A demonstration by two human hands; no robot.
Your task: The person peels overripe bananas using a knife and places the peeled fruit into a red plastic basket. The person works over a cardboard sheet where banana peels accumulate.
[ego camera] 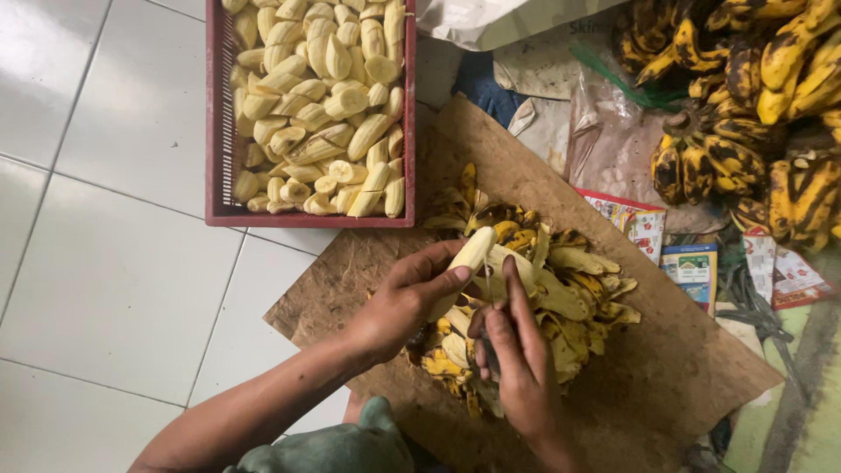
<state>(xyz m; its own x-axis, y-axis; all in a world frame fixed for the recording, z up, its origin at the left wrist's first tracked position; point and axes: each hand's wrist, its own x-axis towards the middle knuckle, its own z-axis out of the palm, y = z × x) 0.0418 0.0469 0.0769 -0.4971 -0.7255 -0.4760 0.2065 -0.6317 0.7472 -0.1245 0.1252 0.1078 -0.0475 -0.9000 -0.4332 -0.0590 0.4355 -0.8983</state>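
While the left hand grips a peeled banana, the right hand hides its lower end.

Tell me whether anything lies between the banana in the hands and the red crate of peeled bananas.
Nothing visible does. The left hand holds the peeled banana above the peel pile, with the right hand beside it. Between it and the red crate lies only bare brown board, low and flat.

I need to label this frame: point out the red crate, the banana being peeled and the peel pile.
red crate [311,217]: head view, on its near rim.
half-peeled banana [470,254]: head view, on the bare pale flesh.
peel pile [578,298]: head view, on a peel at its right side.
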